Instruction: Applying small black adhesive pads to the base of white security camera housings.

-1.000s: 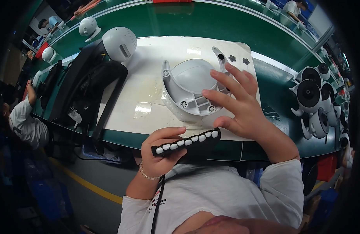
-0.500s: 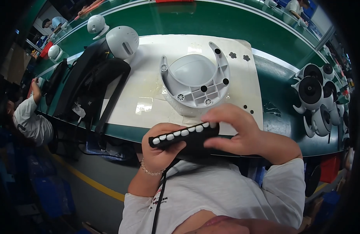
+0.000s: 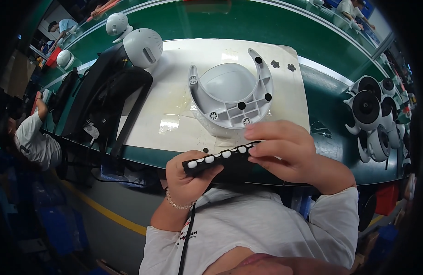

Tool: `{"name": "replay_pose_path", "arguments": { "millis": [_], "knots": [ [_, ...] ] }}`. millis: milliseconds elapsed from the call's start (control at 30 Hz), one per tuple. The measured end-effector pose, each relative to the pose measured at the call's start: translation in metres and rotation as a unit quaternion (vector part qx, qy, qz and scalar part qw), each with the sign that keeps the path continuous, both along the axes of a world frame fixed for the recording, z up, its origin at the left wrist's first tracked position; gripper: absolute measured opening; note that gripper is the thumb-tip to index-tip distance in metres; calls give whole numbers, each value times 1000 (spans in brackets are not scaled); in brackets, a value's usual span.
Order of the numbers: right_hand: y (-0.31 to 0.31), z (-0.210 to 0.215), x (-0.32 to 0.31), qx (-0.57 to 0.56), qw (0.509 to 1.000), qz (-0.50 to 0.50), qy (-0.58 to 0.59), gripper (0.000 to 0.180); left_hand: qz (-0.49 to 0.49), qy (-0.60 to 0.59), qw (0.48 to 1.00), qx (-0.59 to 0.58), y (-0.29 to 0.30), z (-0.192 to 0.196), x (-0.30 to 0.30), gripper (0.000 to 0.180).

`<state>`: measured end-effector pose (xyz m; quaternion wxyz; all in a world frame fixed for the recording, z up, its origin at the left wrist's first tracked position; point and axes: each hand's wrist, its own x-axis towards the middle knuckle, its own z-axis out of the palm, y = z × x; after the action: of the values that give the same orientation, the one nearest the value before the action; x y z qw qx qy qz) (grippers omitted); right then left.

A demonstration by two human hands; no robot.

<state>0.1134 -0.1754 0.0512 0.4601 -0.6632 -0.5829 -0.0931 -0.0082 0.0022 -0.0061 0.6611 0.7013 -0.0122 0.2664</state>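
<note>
Slippage is the risk: left hand (image 3: 186, 176) and right hand (image 3: 284, 153) both grip the black strip (image 3: 220, 160) of white buttons at the worktop (image 3: 330, 114) edge, lower centre, where it could drop.

Green workbench (image 3: 211, 20), yellow-lined floor (image 3: 106, 215)

A long black strip (image 3: 220, 160) with a row of small white round buttons along its upper edge is held level, slightly tilted up to the right, at the near edge of the bench (image 3: 340, 133), just near the grey horseshoe-shaped part (image 3: 232, 98).
</note>
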Motion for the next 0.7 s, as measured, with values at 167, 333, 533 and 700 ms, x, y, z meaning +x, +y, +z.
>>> {"name": "replay_pose_path", "arguments": {
  "millis": [167, 333, 533, 700],
  "knots": [
    [-2, 8, 2, 16, 989, 19, -143, 19, 36, 20, 999, 4, -4, -2, 0, 23],
    [7, -2, -2, 19, 999, 12, -37, 24, 1, 18, 998, 64, -3, -1, 3, 23],
    [9, -8, -7, 77, 995, 45, -35, 27, 7, 11, 998, 68, -8, 0, 6, 21],
    [28, -18, -12, 175, 983, 31, 35, 30, 7, -3, 996, 88, -10, 2, 8, 20]
  ]
}}
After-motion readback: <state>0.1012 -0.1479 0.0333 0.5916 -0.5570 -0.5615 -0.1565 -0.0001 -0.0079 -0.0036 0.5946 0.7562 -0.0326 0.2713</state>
